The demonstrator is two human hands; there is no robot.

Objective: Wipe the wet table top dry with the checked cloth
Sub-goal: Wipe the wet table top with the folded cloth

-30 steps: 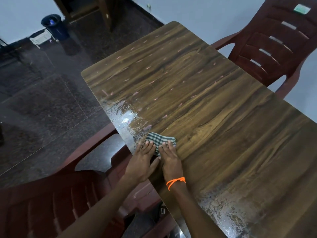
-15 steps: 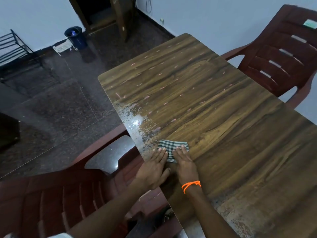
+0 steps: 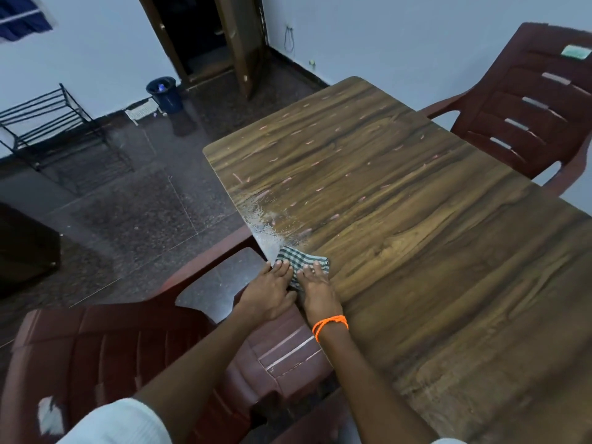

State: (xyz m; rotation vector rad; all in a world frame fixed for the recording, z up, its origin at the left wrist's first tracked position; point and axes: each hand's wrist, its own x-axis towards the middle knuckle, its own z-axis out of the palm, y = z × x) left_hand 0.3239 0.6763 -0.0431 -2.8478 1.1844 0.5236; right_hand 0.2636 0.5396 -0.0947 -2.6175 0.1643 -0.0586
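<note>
One checked cloth (image 3: 302, 263), folded small in green and white, lies at the tabletop (image 3: 416, 251) left edge, just below one wet patch (image 3: 266, 225). Two hands press it flat: left hand (image 3: 269, 293) and right hand (image 3: 317, 291), fingers straight, neither grip curled round it. Two maroon chairs (image 3: 538, 113) flank the tabletop.

My forearms are bare from elbow to wrist. Low in the frame, my white ribbed sleeve (image 3: 118, 423) shows at lower left, pushed up, and a sliver of white sleeve edge (image 3: 443, 441) sits at the bottom right. An orange thread band (image 3: 330, 325), looped twice, circles my right wrist.
</note>
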